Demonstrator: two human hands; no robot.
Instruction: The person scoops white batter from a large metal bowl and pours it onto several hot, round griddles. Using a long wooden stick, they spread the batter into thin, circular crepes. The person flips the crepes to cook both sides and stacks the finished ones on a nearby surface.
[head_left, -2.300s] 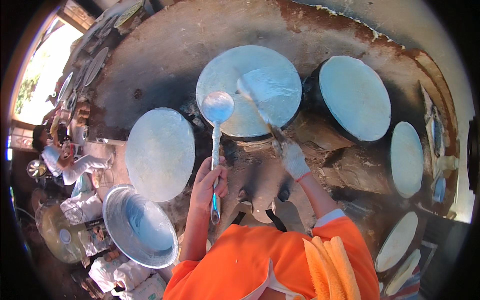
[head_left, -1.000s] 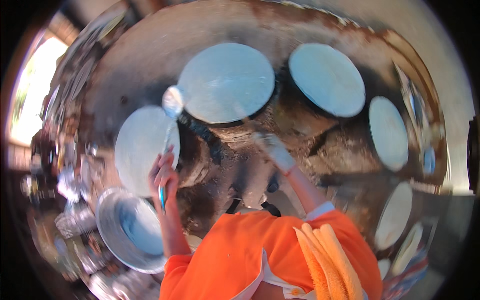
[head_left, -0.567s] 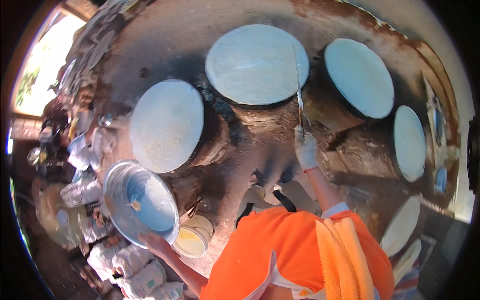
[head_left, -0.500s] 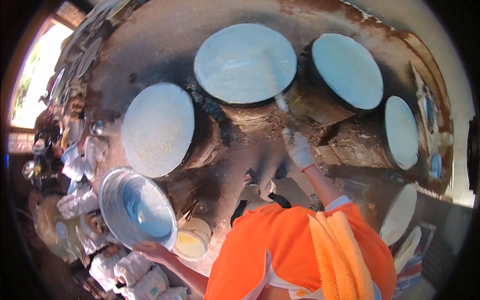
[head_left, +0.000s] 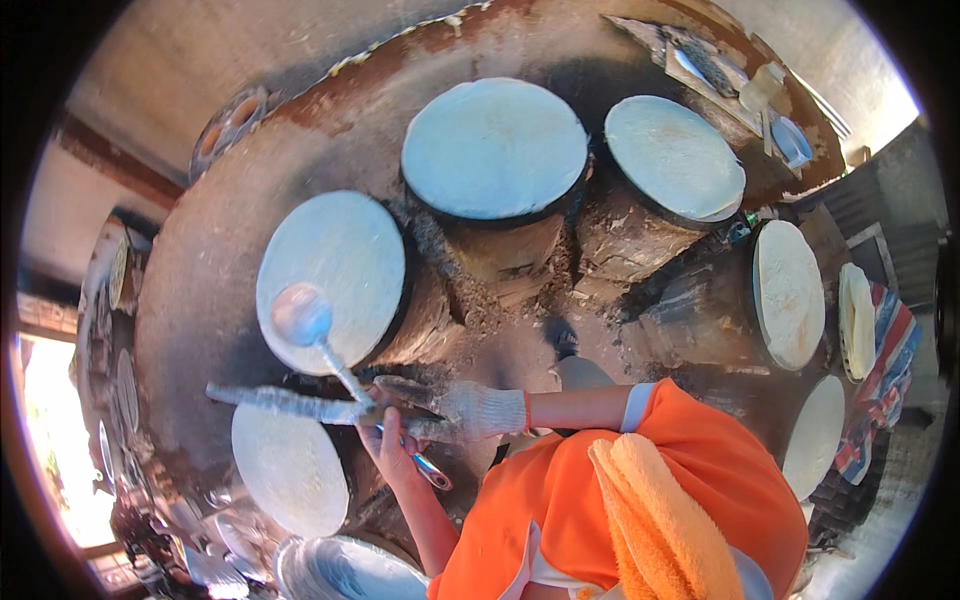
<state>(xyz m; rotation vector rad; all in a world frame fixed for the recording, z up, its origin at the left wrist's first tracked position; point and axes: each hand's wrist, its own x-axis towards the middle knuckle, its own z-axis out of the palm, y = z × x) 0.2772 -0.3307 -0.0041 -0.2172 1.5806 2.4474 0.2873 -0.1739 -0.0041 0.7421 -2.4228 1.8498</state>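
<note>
My bare left hand (head_left: pixel 392 456) is closed around the handle of a ladle (head_left: pixel 302 314). The ladle's round bowl hangs over the left round griddle (head_left: pixel 345 235), which is coated in a pale, thin layer. My right hand (head_left: pixel 468 410), in a greyish-white glove, is closed on a long flat spreader (head_left: pixel 285 402). Its whitish, smeared blade points left, over the gap by the lower-left griddle (head_left: pixel 288 470). The two hands are close together, with the tool handles crossing between them. Whether the hands touch, I cannot tell.
A metal basin (head_left: pixel 350 568) stands at the bottom left. More pale-topped griddles curve around me: a far middle one (head_left: pixel 495 148), a far right one (head_left: pixel 675 158) and a right one (head_left: pixel 788 295). Thin round sheets (head_left: pixel 856 322) lie near a striped cloth (head_left: pixel 885 370).
My view has swung left. My left hand has left the basin's rim and now holds the ladle. My right hand has brought the spreader from the middle griddle to the left.
</note>
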